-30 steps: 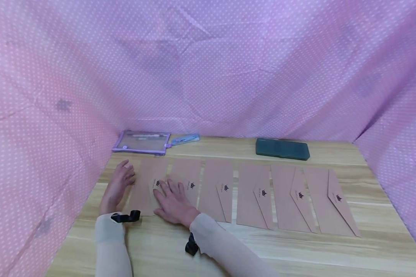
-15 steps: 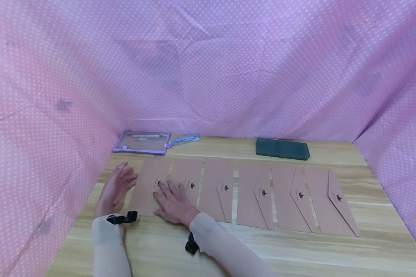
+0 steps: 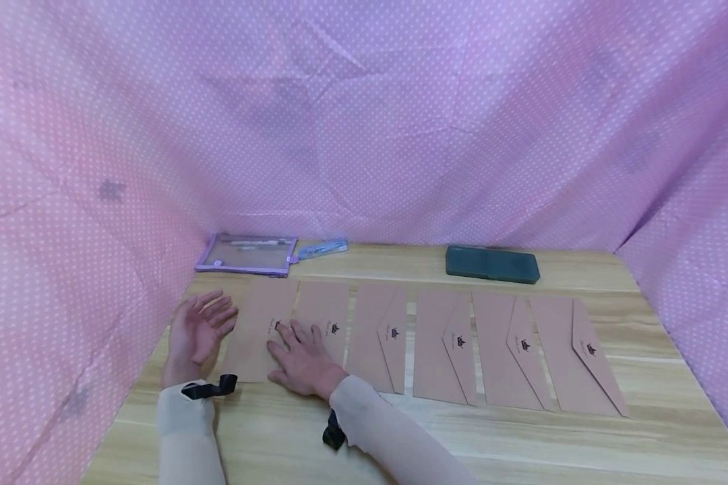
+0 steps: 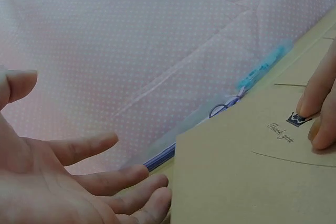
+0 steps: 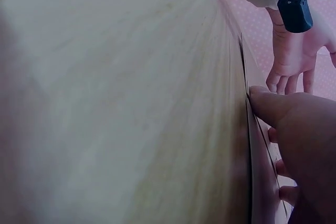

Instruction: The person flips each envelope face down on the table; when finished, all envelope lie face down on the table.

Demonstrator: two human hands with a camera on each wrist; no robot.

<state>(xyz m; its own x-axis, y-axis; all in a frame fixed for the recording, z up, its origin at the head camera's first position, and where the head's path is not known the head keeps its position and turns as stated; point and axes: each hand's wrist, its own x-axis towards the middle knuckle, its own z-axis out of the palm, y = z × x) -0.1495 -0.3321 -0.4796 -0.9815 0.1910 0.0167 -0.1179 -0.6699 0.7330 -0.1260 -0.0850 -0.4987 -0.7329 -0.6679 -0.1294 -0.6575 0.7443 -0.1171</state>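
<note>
Pale wood-grain tabletop [image 3: 582, 451] lies nearest me, with my two light sleeves [image 3: 394, 424] stretched over it, a black band [image 3: 210, 388] at each wrist. And here's my right hand [image 3: 306, 360], palm down, fingers spread and gripping nothing, lying across the leftmost envelope [image 3: 249, 347] and its neighbour [image 3: 324, 303], fingertips right by a crown print! My left hand [image 3: 201, 330] is palm partly up, fingers loosely extended and free, just beside the leftmost envelope's left edge; whether it touches, I can't tell. Four more envelopes [image 3: 437, 350] carry the row off rightward, all flat. Beyond them: purple-edged pouch [image 3: 251, 256], blue packet [image 3: 323, 248], dark green case [image 3: 491, 264]. Farthest back, pink dotted curtain [image 3: 364, 135]!
</note>
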